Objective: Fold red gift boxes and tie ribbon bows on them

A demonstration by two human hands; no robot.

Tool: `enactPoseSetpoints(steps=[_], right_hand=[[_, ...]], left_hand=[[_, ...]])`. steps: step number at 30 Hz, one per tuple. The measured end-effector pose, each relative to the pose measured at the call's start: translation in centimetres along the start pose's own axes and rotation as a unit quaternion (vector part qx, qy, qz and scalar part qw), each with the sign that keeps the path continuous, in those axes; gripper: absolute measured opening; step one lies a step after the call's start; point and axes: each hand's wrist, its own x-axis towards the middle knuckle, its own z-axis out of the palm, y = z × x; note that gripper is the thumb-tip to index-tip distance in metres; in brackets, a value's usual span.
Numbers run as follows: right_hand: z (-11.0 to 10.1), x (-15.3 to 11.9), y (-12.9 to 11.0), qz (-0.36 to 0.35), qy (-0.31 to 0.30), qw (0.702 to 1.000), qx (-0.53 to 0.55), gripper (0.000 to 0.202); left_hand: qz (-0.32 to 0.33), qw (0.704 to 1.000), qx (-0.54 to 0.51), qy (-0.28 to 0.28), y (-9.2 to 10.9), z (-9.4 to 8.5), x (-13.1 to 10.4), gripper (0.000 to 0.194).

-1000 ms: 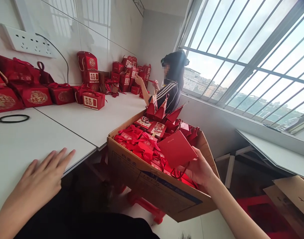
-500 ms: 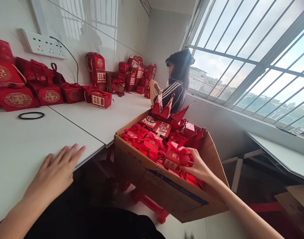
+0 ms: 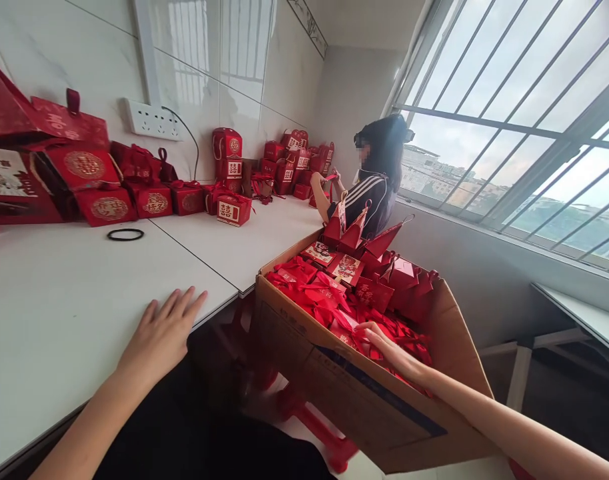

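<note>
My left hand [image 3: 159, 333] lies flat near the edge of the white table [image 3: 74, 313], fingers spread and holding nothing. Inside a large cardboard carton [image 3: 329, 390], my right hand [image 3: 384, 347] has its fingers bent against a small red gift box [image 3: 345, 328] with a ribbon bow. That box sits low among other red boxes, close to the carton's near wall. Part of my grip is hidden. Boxes with printed pictures [image 3: 347, 267] and pointed red boxes [image 3: 352, 233] fill the carton's far side.
Stacked red boxes [image 3: 97, 167] line the wall, and one box [image 3: 233, 210] stands forward of them. A black ring [image 3: 125, 235] lies on the table. Another person [image 3: 369, 180] works beyond the carton. A red stool [image 3: 329, 427] is below it.
My right hand has lowered the ribboned gift box from above the pile down among the others. My left hand stays flat on the table. The view has turned somewhat left.
</note>
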Motion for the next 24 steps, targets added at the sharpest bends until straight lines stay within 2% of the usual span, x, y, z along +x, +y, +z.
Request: enactPoseSetpoints(steps=[2, 4, 6, 8, 10, 14, 18, 24], right_hand=[[-0.1, 0.2, -1.4, -0.001, 0.036, 0.978, -0.204, 0.038], [0.1, 0.3, -3.1, 0.02, 0.057, 0.921, -0.384, 0.036], [0.7, 0.3, -4.5, 0.026, 0.06, 0.865, -0.497, 0.033], [1.4, 0.5, -5.1, -0.008, 0.06, 0.84, -0.54, 0.032], [1.8, 0.9, -4.9, -0.056, 0.047, 0.843, -0.534, 0.03], [1.9, 1.8, -3.3, -0.106, 0.008, 0.873, -0.476, 0.022], [1.3, 2.4, -1.8, -0.185, 0.019, 0.891, -0.414, 0.019], [1.1, 2.8, -0.6, -0.202, 0.053, 0.904, -0.373, 0.022]], left_hand=[[-0.001, 1.0, -0.012, 0.002, 0.1, -0.1, 0.0, 0.072], [-0.003, 1.0, -0.018, 0.0, 0.1, -0.2, -0.1, 0.071], [-0.003, 1.0, -0.014, -0.009, 0.1, -0.3, -0.1, 0.071], [-0.001, 1.0, -0.008, -0.016, 0.1, -0.4, 0.0, 0.07], [-0.001, 1.0, -0.007, -0.017, 0.1, -0.4, -0.1, 0.069], [0.003, 1.0, -0.006, -0.012, 0.0, -0.2, -0.1, 0.069], [0.005, 1.0, -0.007, -0.009, 0.0, 0.1, -0.1, 0.071], [-0.008, 1.0, -0.022, -0.006, -0.1, 0.6, 0.1, 0.076]])
